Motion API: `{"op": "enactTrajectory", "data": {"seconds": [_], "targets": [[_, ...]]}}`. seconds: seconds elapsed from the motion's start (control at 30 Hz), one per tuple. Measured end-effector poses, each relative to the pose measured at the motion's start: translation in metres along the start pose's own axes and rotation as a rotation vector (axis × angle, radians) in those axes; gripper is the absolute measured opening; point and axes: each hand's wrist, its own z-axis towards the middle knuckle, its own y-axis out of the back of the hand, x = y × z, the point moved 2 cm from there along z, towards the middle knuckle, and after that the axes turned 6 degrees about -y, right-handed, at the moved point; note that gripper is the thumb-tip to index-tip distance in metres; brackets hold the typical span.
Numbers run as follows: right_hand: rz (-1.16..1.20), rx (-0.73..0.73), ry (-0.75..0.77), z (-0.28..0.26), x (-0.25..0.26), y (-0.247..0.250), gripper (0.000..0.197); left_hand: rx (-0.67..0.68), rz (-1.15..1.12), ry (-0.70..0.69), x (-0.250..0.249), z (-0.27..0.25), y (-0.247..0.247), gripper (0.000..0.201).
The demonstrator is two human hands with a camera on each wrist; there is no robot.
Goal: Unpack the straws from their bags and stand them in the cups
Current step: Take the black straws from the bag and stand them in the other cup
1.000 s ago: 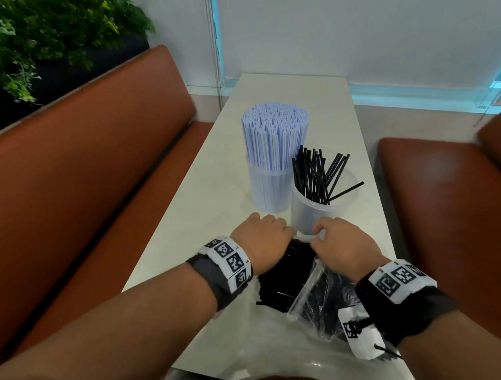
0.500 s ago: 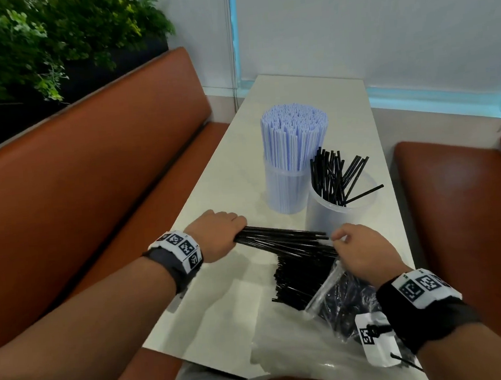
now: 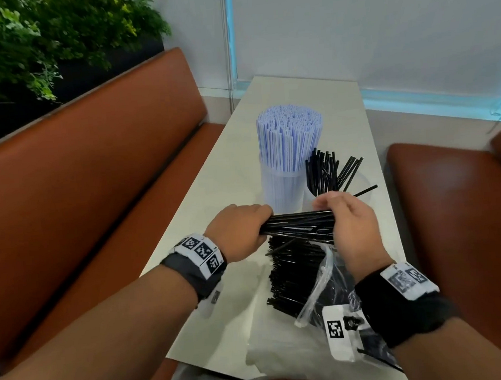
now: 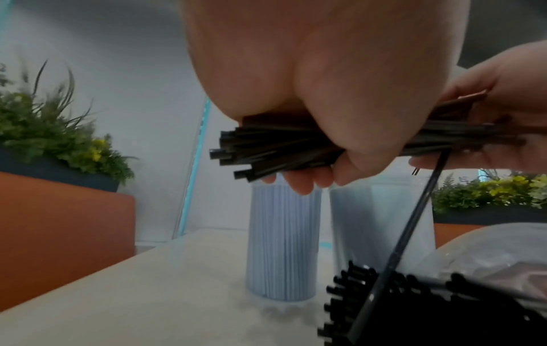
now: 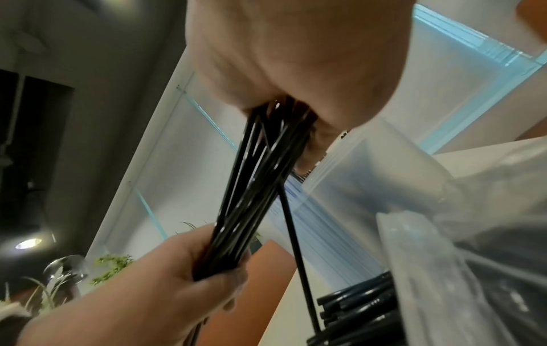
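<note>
A bundle of black straws (image 3: 298, 225) lies level above the table, held at both ends. My left hand (image 3: 240, 229) grips its left end, fingers curled round it (image 4: 296, 145). My right hand (image 3: 348, 224) holds the right end (image 5: 278, 121). One straw (image 4: 414, 215) dangles from the bundle toward the pile. Beneath lies a pile of black straws (image 3: 294, 273) spilling from an open clear bag (image 3: 317, 298). Behind stand two clear cups: the left cup (image 3: 282, 190) packed with pale blue straws (image 3: 290, 135), the right cup (image 3: 366, 192) with some black straws (image 3: 328, 171).
The pale table (image 3: 214, 207) is narrow, with orange bench seats on the left (image 3: 93, 187) and right (image 3: 461, 218). More crumpled clear plastic (image 3: 285, 346) lies at the near table edge. A planter of green plants (image 3: 36, 41) stands behind the left bench.
My left hand pulled a bundle of black straws out of the bag and lifted it. My right hand let go of the bag mouth and took the bundle's right end.
</note>
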Motion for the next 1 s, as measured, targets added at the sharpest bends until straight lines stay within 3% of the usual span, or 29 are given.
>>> {"op": "enactTrajectory", "data": {"seconds": [0.07, 0.17, 0.23, 0.4, 0.53, 0.7, 0.83, 0.93, 1.0], "targets": [[0.044, -0.077, -0.054, 0.007, -0.002, 0.005, 0.027, -0.021, 0.000, 0.008, -0.007, 0.008, 0.005, 0.020], [0.000, 0.046, -0.133, 0.006, -0.004, -0.006, 0.032, -0.037, -0.036, -0.039, -0.031, 0.020, 0.007, 0.026], [-0.018, 0.041, -0.139, 0.007, 0.000, -0.010, 0.032, -0.043, -0.107, -0.038, -0.046, 0.027, 0.003, 0.029], [-0.049, -0.023, -0.143, 0.009, 0.000, 0.001, 0.030, -0.003, -0.451, 0.050, -0.059, 0.031, -0.017, 0.032], [-0.042, -0.062, -0.160, 0.007, -0.006, 0.002, 0.030, 0.017, -0.522, 0.104, -0.064, 0.026, -0.033, 0.033], [-0.034, -0.009, -0.137, 0.008, -0.001, -0.002, 0.030, 0.035, -0.464, 0.123, -0.058, 0.027, -0.026, 0.027], [0.021, -0.056, 0.016, 0.011, 0.014, 0.011, 0.029, -0.019, -0.308, 0.113, -0.040, 0.028, -0.006, 0.032], [-0.041, 0.151, -0.017, 0.008, 0.020, 0.002, 0.033, -0.038, -0.159, 0.008, -0.047, 0.031, 0.000, 0.043], [-0.018, 0.178, -0.026, 0.006, 0.022, 0.000, 0.035, -0.046, -0.130, -0.023, -0.053, 0.032, 0.000, 0.045]]}}
